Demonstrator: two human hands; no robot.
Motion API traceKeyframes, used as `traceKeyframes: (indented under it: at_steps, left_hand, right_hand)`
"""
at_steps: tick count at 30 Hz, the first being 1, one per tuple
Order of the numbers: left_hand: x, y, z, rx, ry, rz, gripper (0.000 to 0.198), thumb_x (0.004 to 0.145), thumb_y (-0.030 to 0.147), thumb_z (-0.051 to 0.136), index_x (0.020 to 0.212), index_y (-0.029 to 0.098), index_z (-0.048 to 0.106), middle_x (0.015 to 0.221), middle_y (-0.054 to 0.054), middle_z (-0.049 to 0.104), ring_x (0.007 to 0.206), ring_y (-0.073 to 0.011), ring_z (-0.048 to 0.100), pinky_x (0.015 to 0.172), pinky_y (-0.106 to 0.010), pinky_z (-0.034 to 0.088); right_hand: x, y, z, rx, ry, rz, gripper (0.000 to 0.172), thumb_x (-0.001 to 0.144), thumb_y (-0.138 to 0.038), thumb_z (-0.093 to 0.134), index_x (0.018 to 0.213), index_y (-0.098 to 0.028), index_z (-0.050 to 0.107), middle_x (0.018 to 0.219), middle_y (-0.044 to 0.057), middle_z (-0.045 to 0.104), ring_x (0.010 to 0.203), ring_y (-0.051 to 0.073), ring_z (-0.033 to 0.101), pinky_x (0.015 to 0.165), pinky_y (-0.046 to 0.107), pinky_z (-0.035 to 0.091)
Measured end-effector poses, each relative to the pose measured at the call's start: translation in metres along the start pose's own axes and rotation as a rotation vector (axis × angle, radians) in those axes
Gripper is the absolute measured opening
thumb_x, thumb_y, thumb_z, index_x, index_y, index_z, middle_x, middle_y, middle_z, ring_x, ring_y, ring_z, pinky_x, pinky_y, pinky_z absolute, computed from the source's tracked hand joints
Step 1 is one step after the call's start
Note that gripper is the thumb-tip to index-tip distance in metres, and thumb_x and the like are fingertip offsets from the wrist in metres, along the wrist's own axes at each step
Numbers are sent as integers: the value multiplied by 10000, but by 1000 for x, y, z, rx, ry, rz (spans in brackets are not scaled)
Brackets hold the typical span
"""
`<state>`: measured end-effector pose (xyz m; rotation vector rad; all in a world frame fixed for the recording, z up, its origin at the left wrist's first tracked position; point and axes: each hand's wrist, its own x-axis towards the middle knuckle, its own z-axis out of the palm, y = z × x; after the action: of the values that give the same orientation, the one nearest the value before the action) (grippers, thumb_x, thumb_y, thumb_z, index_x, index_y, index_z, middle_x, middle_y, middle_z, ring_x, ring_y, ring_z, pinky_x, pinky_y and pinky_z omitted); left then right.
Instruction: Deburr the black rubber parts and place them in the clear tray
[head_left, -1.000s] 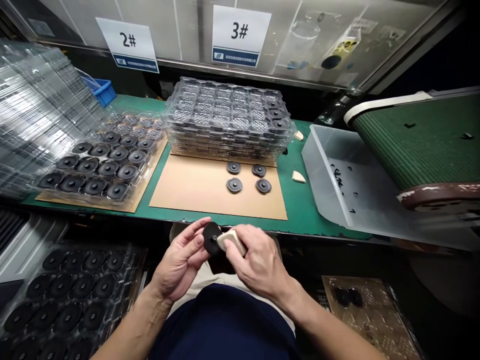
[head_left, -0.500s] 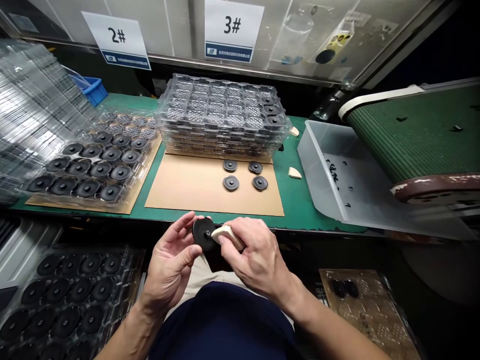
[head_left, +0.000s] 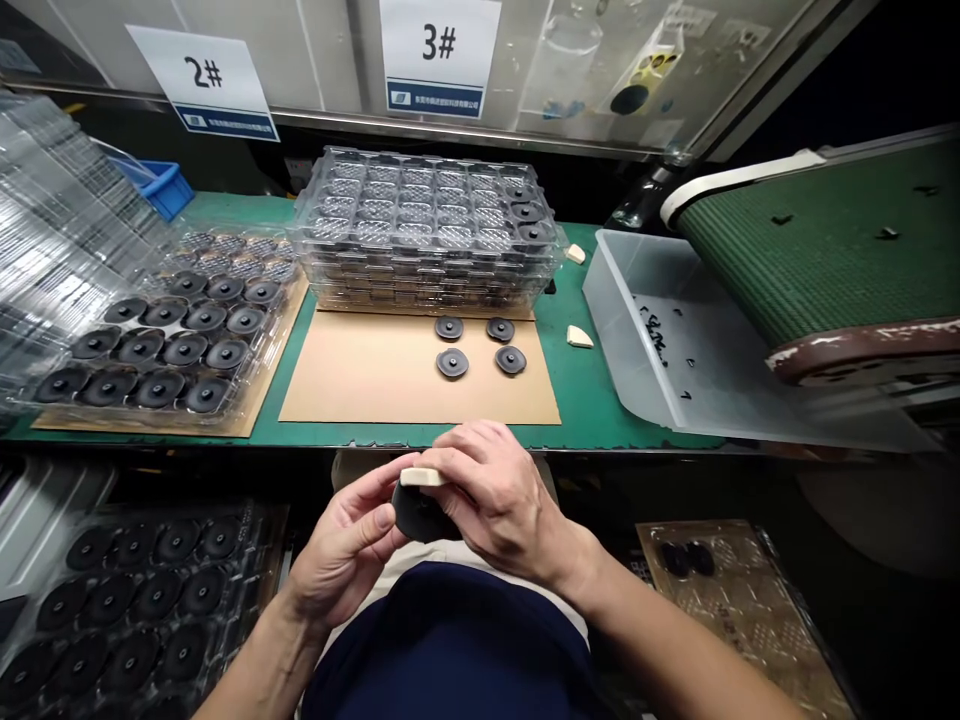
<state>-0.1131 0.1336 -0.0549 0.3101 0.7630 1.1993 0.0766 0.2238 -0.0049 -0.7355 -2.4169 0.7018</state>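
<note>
Between thumb and fingers, my left hand (head_left: 349,545) grips a black round disc (head_left: 420,515) by its left edge, above my lap. My right hand (head_left: 499,500) pinches a cream-coloured block (head_left: 422,477), which lies against the disc's upper rim. The right fingers cover part of the disc, so its raised centre is hard to make out. Several similar black discs, one of them a small disc (head_left: 452,363), lie on a cardboard sheet (head_left: 360,375) in front of me.
Clear plastic trays (head_left: 420,260) are stacked behind the cardboard. A tray of discs (head_left: 161,345) sits at left, another (head_left: 127,600) lower left. Two cream pieces, one a wedge (head_left: 578,337), lie near a translucent bin (head_left: 637,370). A green conveyor belt (head_left: 832,260) overhangs the bin.
The cream block has moved from beside the disc's centre to its upper rim and turned level. The disc has tilted and sits slightly lower. The camera view has shifted a little.
</note>
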Motion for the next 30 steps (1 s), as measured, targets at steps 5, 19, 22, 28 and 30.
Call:
traceKeyframes:
  at_steps: [5,19,22,28,30]
  left_hand:
    - [11,1,12,-53,77,35,456,850,171,737,1305,185,708,1332,-130,695,1200,-242,655,1007,-304,540]
    - [26,-21,6,378,346,206,347,873,347,788,1175,176,779,1171,-131,769,1164,-291,679,1103,-437,468]
    - [19,-23,6,293,318,166,375,891,312,762,1245,192,748,1255,-130,738,1224,-299,647,1119,-444,454]
    - [14,-29,10,157,167,128,604,845,166,765,1423,257,617,1484,-86,593,1360,-266,541,1119,-340,440]
    - [16,-31,13,213,181,147,654,830,181,794,1444,278,592,1453,-76,616,1309,-252,578,1073,-317,470]
  right_hand:
    - [-9,11,2,291,240,191,137,1029,-224,561,1094,-198,679,1063,61,658,976,195,608,888,339,480]
    - [-45,-6,47,820,78,666,308,1052,-461,540,1130,-178,636,947,41,683,840,174,661,781,298,568]
    - [-43,-4,51,905,134,721,338,1042,-507,551,1142,-189,611,933,38,671,797,180,687,744,308,598]
    - [-43,0,57,963,193,792,397,1028,-571,551,1149,-193,570,938,49,703,728,194,724,669,310,625]
    - [-44,0,57,943,193,787,400,1036,-571,540,1169,-195,568,940,49,708,731,195,728,657,302,622]
